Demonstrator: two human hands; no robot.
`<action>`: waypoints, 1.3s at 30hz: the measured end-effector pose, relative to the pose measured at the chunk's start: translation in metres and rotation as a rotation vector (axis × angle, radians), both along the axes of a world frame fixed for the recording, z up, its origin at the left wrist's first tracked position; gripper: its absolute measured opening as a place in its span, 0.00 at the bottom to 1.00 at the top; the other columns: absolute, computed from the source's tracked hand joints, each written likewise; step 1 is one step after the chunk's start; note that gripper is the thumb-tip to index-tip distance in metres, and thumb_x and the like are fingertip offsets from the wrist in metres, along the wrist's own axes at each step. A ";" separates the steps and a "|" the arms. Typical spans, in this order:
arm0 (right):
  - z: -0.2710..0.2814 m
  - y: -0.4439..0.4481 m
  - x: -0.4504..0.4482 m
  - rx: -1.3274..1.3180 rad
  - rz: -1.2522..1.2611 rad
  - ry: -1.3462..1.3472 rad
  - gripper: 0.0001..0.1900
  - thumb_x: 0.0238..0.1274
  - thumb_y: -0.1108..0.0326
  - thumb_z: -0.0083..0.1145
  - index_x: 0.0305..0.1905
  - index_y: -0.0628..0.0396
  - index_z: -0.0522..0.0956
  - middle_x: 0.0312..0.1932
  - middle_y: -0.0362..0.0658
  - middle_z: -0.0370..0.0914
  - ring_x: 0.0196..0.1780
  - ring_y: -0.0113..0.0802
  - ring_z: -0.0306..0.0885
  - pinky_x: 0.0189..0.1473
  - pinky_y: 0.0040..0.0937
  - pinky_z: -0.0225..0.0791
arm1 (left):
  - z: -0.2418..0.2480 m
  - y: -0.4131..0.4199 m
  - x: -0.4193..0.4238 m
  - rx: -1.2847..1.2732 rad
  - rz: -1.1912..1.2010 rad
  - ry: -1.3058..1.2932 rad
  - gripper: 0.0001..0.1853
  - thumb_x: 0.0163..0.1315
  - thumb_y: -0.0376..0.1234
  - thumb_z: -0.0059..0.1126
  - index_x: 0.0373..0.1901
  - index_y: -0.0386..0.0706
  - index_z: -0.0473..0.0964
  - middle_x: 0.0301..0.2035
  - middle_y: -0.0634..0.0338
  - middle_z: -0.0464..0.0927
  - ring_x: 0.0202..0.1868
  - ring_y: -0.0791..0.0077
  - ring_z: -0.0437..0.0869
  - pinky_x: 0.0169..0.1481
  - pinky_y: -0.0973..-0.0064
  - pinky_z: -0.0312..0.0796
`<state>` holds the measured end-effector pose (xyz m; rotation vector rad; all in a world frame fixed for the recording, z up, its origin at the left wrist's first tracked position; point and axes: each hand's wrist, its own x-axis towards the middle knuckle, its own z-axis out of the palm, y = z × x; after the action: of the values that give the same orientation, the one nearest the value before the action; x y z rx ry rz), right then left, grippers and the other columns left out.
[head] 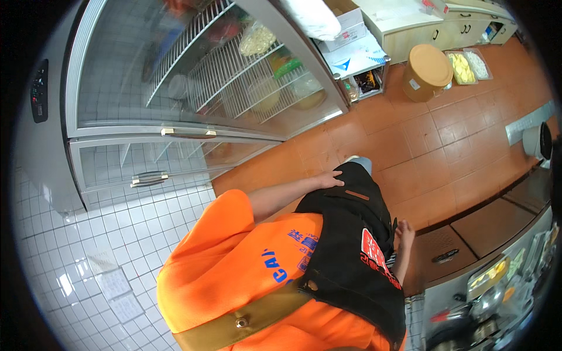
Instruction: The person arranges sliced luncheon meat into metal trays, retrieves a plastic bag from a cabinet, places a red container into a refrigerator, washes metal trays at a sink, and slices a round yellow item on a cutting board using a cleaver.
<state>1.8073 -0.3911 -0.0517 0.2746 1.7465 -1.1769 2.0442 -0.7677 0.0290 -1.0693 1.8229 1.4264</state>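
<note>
My left hand (331, 179) rests on the front of my black apron (351, 210), its fingers slightly bent and holding nothing that I can see. On the other side of the apron hangs my right hand (405, 231), with fingers loosely curled and apart and nothing visible in it. It is close to the brown panels (441, 259) of the counter on the right. The apron lies over an orange shirt (228, 254), with a brown strap (246, 318) across it. One shoe (352, 158) peeks out beyond the apron hem.
A glass-door refrigerator (210, 127) with wire shelves of bagged food stands at left. Ahead, a lidded tan bucket (426, 72) and trays of yellow (461, 69) and white food (477, 63) sit on the tiled floor (404, 140). Utensils crowd the metal counter (439, 302).
</note>
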 end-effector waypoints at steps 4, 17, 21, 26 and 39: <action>0.027 -0.023 -0.122 0.003 -0.150 0.181 0.17 0.72 0.59 0.53 0.54 0.62 0.77 0.40 0.43 0.80 0.42 0.30 0.81 0.41 0.29 0.75 | -0.009 0.004 -0.086 -0.083 -0.025 0.094 0.27 0.62 0.44 0.57 0.61 0.42 0.74 0.58 0.44 0.75 0.62 0.53 0.74 0.68 0.65 0.64; 0.056 0.066 -0.334 0.184 -0.321 0.215 0.15 0.65 0.65 0.56 0.51 0.62 0.81 0.36 0.45 0.84 0.36 0.28 0.81 0.36 0.28 0.74 | 0.011 0.006 -0.526 -0.377 -0.575 0.222 0.15 0.50 0.38 0.70 0.26 0.34 0.78 0.26 0.42 0.81 0.33 0.50 0.84 0.40 0.59 0.74; 0.036 0.099 -0.366 0.220 -0.594 0.199 0.14 0.64 0.66 0.56 0.49 0.62 0.82 0.33 0.43 0.83 0.35 0.28 0.81 0.37 0.26 0.73 | 0.018 0.032 -0.683 -0.244 -0.733 0.220 0.14 0.51 0.38 0.68 0.27 0.34 0.78 0.24 0.45 0.81 0.32 0.54 0.85 0.40 0.61 0.75; 0.039 0.099 -0.475 0.304 -0.492 0.247 0.15 0.58 0.62 0.59 0.44 0.62 0.82 0.35 0.50 0.84 0.39 0.37 0.82 0.43 0.34 0.74 | -0.020 0.054 -0.845 -0.222 -0.765 0.352 0.13 0.55 0.36 0.65 0.32 0.34 0.76 0.29 0.50 0.81 0.32 0.66 0.82 0.39 0.65 0.75; 0.086 0.252 -0.961 0.380 -0.577 0.571 0.19 0.61 0.58 0.60 0.50 0.61 0.80 0.47 0.56 0.82 0.53 0.49 0.80 0.55 0.41 0.72 | -0.007 0.138 -1.152 0.301 -0.038 0.109 0.04 0.64 0.26 0.55 0.38 0.33 0.73 0.29 0.51 0.80 0.26 0.70 0.81 0.31 0.76 0.75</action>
<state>0.8463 -0.1391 0.0346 0.7702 2.5021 -1.4053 0.8925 -0.6296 0.0221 -0.8148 1.6241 1.7000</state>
